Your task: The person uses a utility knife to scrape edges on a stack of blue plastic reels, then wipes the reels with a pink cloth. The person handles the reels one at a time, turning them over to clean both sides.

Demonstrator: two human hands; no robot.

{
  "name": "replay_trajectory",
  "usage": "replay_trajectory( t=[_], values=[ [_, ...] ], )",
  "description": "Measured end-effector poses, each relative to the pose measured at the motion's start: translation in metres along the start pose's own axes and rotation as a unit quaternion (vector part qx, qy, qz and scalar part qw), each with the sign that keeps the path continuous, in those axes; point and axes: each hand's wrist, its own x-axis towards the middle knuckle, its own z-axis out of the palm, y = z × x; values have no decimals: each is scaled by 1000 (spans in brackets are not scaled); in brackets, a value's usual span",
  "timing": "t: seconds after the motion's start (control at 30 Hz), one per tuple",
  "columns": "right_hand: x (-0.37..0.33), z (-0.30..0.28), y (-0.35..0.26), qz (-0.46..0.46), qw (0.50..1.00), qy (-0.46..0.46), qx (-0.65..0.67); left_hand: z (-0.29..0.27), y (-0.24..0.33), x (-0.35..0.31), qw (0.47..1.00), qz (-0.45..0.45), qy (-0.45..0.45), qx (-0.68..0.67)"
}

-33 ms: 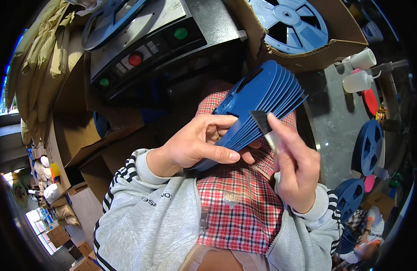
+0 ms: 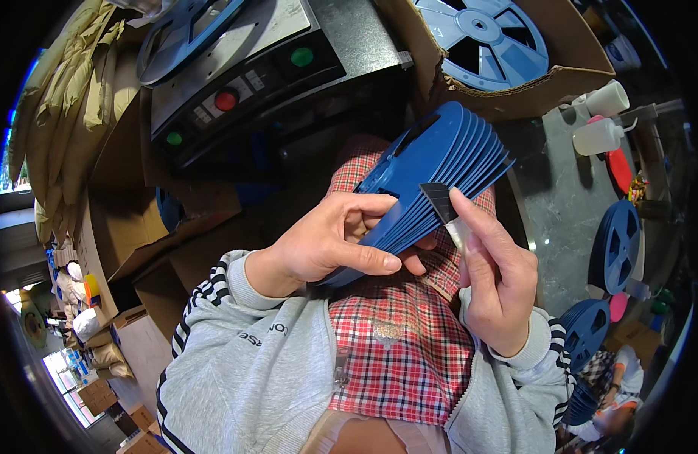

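A fanned stack of blue plastic reel discs [image 2: 421, 155] stands tilted over my lap, its thin edges spread toward the right. My left hand [image 2: 337, 242] grips the near end of the stack, with the thumb on the outer face and some fingers hidden behind it. In my right hand [image 2: 500, 276] is a small flat brush [image 2: 438, 203] with black bristles and a pale lower part, pinched between thumb and fingers. The bristles are right at the disc edges; whether they touch cannot be made out. A red checked apron [image 2: 409, 356] covers my lap.
Ahead is a dark machine with a red button [image 2: 226, 99] and green ones. An open carton [image 2: 515, 102] holds blue reels at the far right. On the grey table stand a squeeze bottle [image 2: 597, 138] and more blue reels [image 2: 620, 246]. Another person [image 2: 617, 386] sits at the lower right.
The brush and my right fingers have shifted very slightly to the right. My left hand and the reel discs stay in place.
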Motion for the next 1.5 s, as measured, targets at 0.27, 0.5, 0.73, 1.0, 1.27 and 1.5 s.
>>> replay_trajectory(
  t=[0.27,0.5,0.73,1.0,1.27,1.5],
  values=[
    [-1,0,0,12,1000,-1,19,-3,-4,0,1000,6,-9,6],
    [-2,1,-2,4,1000,-12,10,-4,-2,0,1000,-4,-4,8],
    [-3,1,-6,-6,999,-48,11,0,-2,0,1000,-7,26,2],
    [-10,10,-7,-234,957,0,-173,-6,2,0,999,-31,19,1],
    [5,8,11,-245,942,21,-229,-2,7,-6,999,-36,20,-7],
    [-4,9,14,-313,933,-32,-177,7,3,2,999,4,36,37]
  ],
)
